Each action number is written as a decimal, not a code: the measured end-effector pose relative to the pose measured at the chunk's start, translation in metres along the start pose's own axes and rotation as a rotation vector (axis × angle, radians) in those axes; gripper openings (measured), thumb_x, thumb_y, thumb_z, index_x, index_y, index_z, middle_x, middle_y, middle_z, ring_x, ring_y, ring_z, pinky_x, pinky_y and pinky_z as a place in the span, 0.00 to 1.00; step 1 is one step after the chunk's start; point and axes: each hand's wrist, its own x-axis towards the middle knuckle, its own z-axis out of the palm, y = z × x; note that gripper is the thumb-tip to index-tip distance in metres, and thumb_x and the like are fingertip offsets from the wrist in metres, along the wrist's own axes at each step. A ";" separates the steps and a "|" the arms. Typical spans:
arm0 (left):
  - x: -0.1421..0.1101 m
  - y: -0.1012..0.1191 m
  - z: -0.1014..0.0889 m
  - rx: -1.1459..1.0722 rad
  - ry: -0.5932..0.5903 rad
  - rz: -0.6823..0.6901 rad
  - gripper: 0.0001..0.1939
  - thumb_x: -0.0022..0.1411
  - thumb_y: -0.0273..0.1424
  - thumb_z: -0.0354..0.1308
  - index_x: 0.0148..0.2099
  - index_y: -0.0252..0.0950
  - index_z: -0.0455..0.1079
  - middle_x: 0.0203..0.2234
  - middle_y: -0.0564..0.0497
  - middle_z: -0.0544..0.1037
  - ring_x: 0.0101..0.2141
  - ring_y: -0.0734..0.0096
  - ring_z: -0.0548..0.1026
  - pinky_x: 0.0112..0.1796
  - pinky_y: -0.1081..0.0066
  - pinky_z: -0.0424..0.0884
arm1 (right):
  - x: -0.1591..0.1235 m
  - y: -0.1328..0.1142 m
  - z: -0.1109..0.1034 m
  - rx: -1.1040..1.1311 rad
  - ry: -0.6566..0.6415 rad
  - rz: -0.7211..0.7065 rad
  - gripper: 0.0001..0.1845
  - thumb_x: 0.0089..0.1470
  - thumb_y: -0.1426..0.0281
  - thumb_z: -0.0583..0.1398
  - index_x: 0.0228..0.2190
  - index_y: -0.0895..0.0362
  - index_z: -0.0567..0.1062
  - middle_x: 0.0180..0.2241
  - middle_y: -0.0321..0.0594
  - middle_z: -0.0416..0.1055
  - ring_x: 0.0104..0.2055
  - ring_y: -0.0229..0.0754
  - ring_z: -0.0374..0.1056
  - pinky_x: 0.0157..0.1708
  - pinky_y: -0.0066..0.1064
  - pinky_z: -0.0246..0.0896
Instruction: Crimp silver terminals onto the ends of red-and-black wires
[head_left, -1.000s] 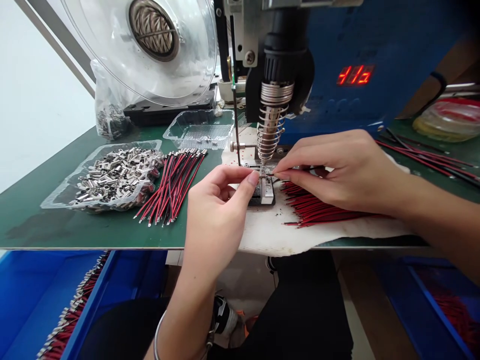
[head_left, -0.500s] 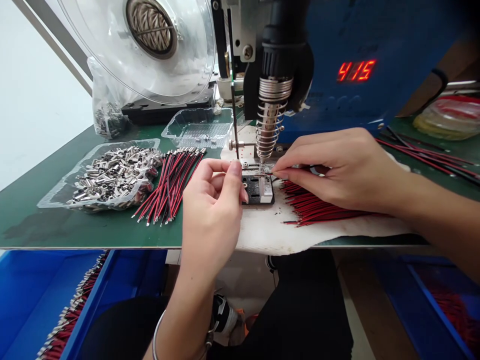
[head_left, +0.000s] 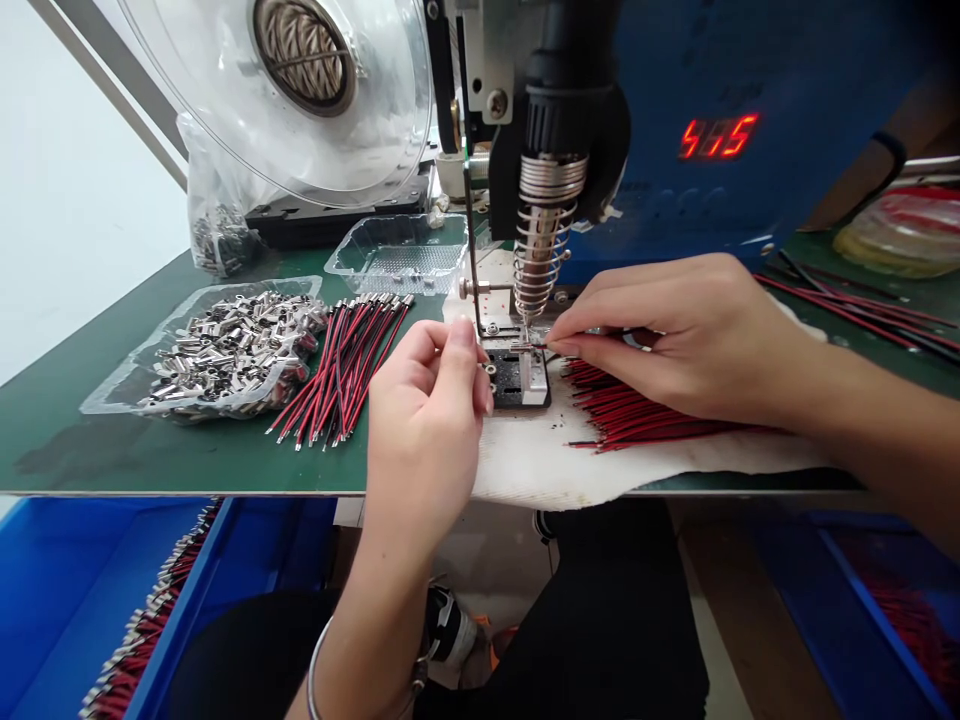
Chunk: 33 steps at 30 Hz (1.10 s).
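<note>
My right hand [head_left: 667, 335] pinches a thin red-and-black wire [head_left: 553, 345]. The wire's end lies at the small jig [head_left: 534, 380], right under the tip of a soldering iron [head_left: 538, 250] with a coiled spring round it. Just left of the jig is my left hand [head_left: 427, 410], thumb pressed against curled fingers; whatever it may hold is hidden. A bundle of red-and-black wires [head_left: 622, 415] lies below my right hand on a white cloth [head_left: 555, 465]. To the left lie wires with metal connectors [head_left: 345, 365].
A clear tray of metal connectors [head_left: 232, 350] sits at the left, with a second clear tray [head_left: 405, 255] behind. A blue machine with a red display [head_left: 718, 137] stands at the back. Blue bins [head_left: 176, 620] holding wires are below the table edge.
My left hand has drawn slightly left and away from the jig. My right hand stays almost still with the wire under the iron tip. The view has shifted a little.
</note>
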 end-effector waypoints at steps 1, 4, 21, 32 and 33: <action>0.000 0.000 0.000 0.007 0.007 0.000 0.18 0.77 0.37 0.67 0.33 0.38 0.70 0.21 0.55 0.70 0.20 0.78 0.60 0.21 0.75 0.56 | 0.000 0.000 0.000 0.002 0.001 -0.005 0.11 0.73 0.71 0.62 0.41 0.58 0.86 0.36 0.41 0.84 0.34 0.40 0.77 0.37 0.32 0.68; 0.000 0.001 0.001 0.023 0.021 0.000 0.18 0.79 0.35 0.63 0.33 0.38 0.69 0.21 0.55 0.69 0.20 0.78 0.60 0.21 0.76 0.57 | 0.001 0.000 0.000 0.004 0.000 -0.007 0.11 0.73 0.72 0.62 0.41 0.58 0.86 0.36 0.40 0.84 0.35 0.39 0.77 0.37 0.31 0.68; 0.000 0.000 0.001 0.032 0.019 0.017 0.19 0.80 0.34 0.61 0.32 0.38 0.69 0.20 0.55 0.68 0.20 0.78 0.61 0.21 0.76 0.56 | 0.000 0.001 -0.001 -0.030 0.018 -0.044 0.09 0.72 0.73 0.63 0.41 0.58 0.85 0.35 0.39 0.83 0.34 0.39 0.77 0.37 0.30 0.68; 0.001 -0.001 0.001 0.052 0.014 0.027 0.19 0.80 0.35 0.62 0.32 0.38 0.69 0.21 0.55 0.69 0.20 0.78 0.61 0.21 0.76 0.58 | 0.001 0.001 -0.001 -0.032 0.021 -0.053 0.09 0.72 0.73 0.64 0.40 0.58 0.85 0.35 0.39 0.84 0.34 0.39 0.78 0.36 0.31 0.70; 0.001 0.000 0.001 0.052 0.016 0.025 0.19 0.80 0.35 0.62 0.32 0.38 0.69 0.21 0.55 0.69 0.20 0.78 0.61 0.21 0.76 0.58 | 0.001 0.001 -0.001 -0.030 0.020 -0.057 0.09 0.72 0.73 0.64 0.40 0.58 0.85 0.35 0.39 0.84 0.34 0.39 0.77 0.36 0.31 0.70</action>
